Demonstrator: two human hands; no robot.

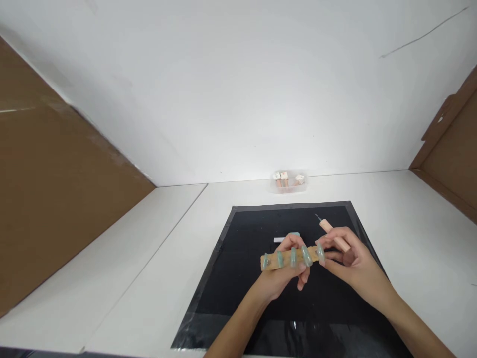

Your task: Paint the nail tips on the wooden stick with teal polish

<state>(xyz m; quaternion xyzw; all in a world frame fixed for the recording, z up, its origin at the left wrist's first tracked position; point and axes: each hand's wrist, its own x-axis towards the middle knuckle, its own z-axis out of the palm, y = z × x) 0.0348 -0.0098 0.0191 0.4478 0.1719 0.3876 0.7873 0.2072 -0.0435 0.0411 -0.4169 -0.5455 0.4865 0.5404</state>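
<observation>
Plainly, above the broad, glossy-edged black mat (pixel 238 278), the left hand (pixel 280 282) and right hand (pixel 359 263) meet: the left clamps a flat yellow strip (pixel 286 260) toward its right end; the right clasps a peach-coloured, round-handled tool with a thin tip (pixel 327 226), its fingertips at the rightmost glossy green curved piece (pixel 320 252). From where I stand, the strip looks light and stiff, best held by its edges; the piece seems slippery, easily marred.
</observation>
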